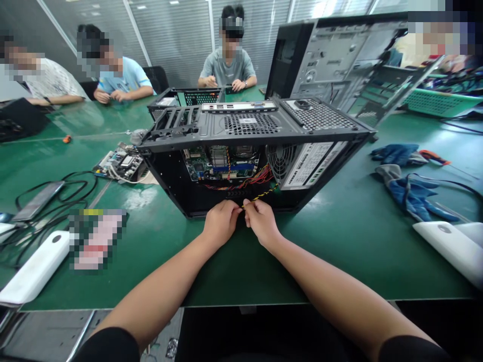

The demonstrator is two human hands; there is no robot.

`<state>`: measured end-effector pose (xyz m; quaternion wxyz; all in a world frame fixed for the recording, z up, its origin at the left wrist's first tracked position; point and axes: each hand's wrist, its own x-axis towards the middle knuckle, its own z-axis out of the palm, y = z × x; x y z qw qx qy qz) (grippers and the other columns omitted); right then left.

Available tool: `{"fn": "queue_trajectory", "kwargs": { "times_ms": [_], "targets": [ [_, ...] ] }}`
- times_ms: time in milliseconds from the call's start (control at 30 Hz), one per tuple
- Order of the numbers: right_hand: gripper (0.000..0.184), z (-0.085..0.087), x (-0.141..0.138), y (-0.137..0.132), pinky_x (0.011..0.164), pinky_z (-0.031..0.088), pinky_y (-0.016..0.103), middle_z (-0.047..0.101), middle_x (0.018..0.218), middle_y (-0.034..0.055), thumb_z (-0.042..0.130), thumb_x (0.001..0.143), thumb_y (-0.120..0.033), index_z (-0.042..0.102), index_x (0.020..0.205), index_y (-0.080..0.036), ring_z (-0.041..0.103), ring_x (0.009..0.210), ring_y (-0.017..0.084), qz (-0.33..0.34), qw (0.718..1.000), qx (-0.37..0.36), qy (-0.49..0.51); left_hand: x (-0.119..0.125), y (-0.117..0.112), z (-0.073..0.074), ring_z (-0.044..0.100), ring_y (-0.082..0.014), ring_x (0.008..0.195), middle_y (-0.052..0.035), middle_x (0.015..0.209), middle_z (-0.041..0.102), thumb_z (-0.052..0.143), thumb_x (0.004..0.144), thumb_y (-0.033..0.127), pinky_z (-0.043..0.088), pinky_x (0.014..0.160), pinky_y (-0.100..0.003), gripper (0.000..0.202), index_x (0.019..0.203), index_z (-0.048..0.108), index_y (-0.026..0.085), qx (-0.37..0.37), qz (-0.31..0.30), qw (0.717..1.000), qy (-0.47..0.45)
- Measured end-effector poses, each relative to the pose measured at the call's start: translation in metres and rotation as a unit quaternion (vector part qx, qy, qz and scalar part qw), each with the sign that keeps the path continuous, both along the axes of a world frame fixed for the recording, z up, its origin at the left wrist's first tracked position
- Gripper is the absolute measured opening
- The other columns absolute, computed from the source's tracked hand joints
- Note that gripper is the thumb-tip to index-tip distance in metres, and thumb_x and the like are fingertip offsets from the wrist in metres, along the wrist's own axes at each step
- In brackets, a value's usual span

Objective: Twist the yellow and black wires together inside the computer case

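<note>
A black computer case (166, 186) stands on the table with its open side facing me. Inside it are a motherboard (199, 168), bundled red and yellow wires (260, 176) and a power supply (309, 163) with a fan grille. A twisted yellow-and-black cable (268, 192) runs from near the power supply out to my hands. My right hand (262, 221) pinches this cable at the case's lower edge. Touching it, my left hand (222, 221) is closed at the cable's near end. The fingers hide the cable's tip.
Behind stands another open case (292, 60). Left on the green table (158, 266) lie a circuit board (126, 163), black cables, a phone (39, 200) and a white device (37, 266). Blue gloves (407, 193) and a green basket (439, 103) are at right. Several people sit opposite.
</note>
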<state>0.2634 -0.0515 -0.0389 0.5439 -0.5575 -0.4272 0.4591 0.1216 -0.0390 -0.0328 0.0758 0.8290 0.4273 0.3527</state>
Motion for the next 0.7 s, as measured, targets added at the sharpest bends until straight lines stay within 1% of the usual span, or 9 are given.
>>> {"fn": "queue_trajectory", "kwargs": {
  "times_ms": [133,333,533,700],
  "targets": [
    [0.038,-0.0013,-0.0001,-0.0007,0.042,0.038,0.025,0.051,0.050,-0.0039,0.062,0.086,-0.049,0.050,0.063,-0.021,0.045,0.039,0.009,-0.008,1.000,-0.005,-0.001,0.0005,0.0004,-0.0010,0.060,-0.0174,0.075,-0.0037,0.080,0.064,0.053,0.097,0.022,0.047,0.069,-0.029,0.012,0.087,0.059,0.019,0.012,-0.009,1.000,-0.007],
    [0.041,-0.0022,-0.0004,0.0005,0.042,0.036,0.025,0.047,0.046,-0.0058,0.062,0.085,-0.054,0.048,0.063,-0.022,0.045,0.039,0.010,-0.011,1.000,-0.006,0.010,0.0013,0.0000,-0.0025,0.060,-0.0172,0.073,-0.0036,0.078,0.064,0.055,0.096,0.024,0.047,0.067,-0.029,0.011,0.086,0.059,0.019,0.012,-0.009,1.000,-0.011],
    [0.039,-0.0047,0.0004,0.0003,0.044,0.037,0.026,0.046,0.046,-0.0059,0.060,0.087,-0.051,0.045,0.064,-0.023,0.045,0.041,0.011,0.002,1.000,0.015,-0.012,0.0012,-0.0019,0.0000,0.061,-0.0168,0.070,-0.0031,0.078,0.066,0.055,0.095,0.024,0.046,0.065,-0.028,0.010,0.088,0.059,0.020,-0.038,-0.002,0.999,-0.003],
    [0.038,-0.0092,0.0008,0.0006,0.045,0.036,0.027,0.045,0.048,-0.0065,0.061,0.086,-0.052,0.044,0.067,-0.024,0.045,0.042,0.012,0.015,1.000,0.025,-0.004,0.0010,-0.0024,0.0004,0.060,-0.0159,0.067,-0.0023,0.078,0.066,0.057,0.094,0.026,0.044,0.062,-0.027,0.009,0.088,0.059,0.020,-0.075,0.002,0.997,-0.005]
  ]
}}
